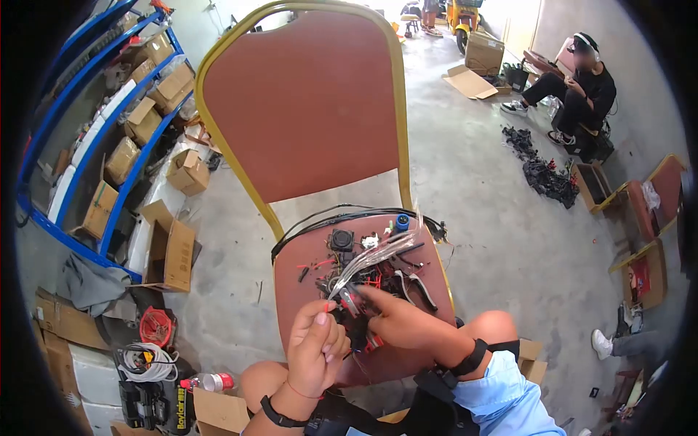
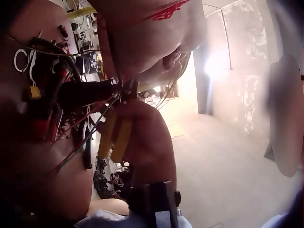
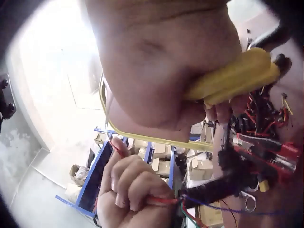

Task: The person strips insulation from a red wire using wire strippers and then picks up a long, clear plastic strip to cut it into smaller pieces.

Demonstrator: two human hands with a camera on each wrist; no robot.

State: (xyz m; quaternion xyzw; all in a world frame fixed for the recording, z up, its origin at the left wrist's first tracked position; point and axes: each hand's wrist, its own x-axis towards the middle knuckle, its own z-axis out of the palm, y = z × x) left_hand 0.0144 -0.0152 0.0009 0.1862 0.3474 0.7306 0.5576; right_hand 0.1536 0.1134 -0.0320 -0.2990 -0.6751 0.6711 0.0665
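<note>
My left hand pinches a thin red wire that comes out of the end of a black-sheathed cable, with blue and green wires beside it. My right hand grips pliers with yellow handles, close beside the left hand above the chair seat; the pliers' head is mostly hidden. A fan of clear, thin strips overlaps my left fingertips in the head view. Below the hands, a red-and-black tool lies among cut wires. Pliers with grey-and-black handles rest on the seat's right side.
The red padded chair faces me, its seat bearing a black square part, a blue-capped item and a black cable loop. Blue shelves with boxes stand left. Another person sits back right beside black scrap.
</note>
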